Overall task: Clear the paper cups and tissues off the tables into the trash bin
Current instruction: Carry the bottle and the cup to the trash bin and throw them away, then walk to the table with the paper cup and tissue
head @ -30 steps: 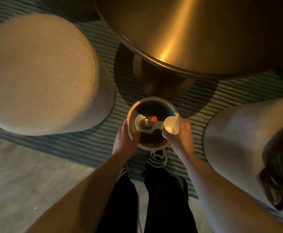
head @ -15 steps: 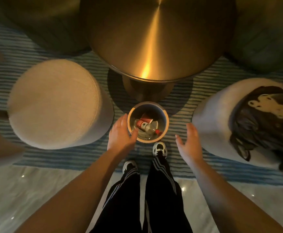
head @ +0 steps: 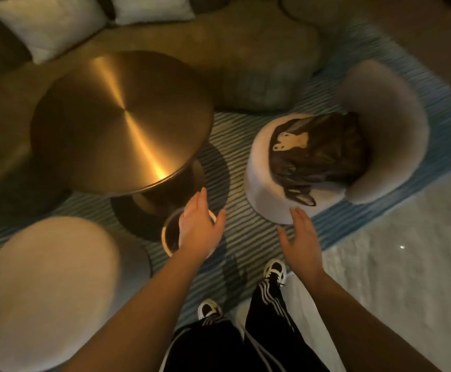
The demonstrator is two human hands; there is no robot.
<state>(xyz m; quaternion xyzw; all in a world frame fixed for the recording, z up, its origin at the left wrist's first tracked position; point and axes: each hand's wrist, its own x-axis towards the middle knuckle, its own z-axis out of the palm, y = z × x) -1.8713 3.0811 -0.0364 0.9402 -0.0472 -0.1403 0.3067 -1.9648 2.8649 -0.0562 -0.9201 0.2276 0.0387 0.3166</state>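
Observation:
A small round trash bin [head: 168, 237] stands on the striped rug by the foot of the round brass table [head: 119, 122]. My left hand [head: 198, 224] hovers over the bin with fingers spread and hides most of its opening. My right hand [head: 300, 237] is open too, palm down, off to the right of the bin, holding nothing. No cup or tissue shows on the brass tabletop. The bin's contents are hidden.
A pale round pouf [head: 47, 288] sits at lower left. A round chair [head: 390, 124] at right carries a dark jacket [head: 323, 154]. A sofa with white cushions [head: 50, 22] runs along the back. Pale floor [head: 406, 264] lies at right.
The paper cup left my right hand into the bin. Both hands have opened and lifted off the bin, and my view has risen and swung to the right.

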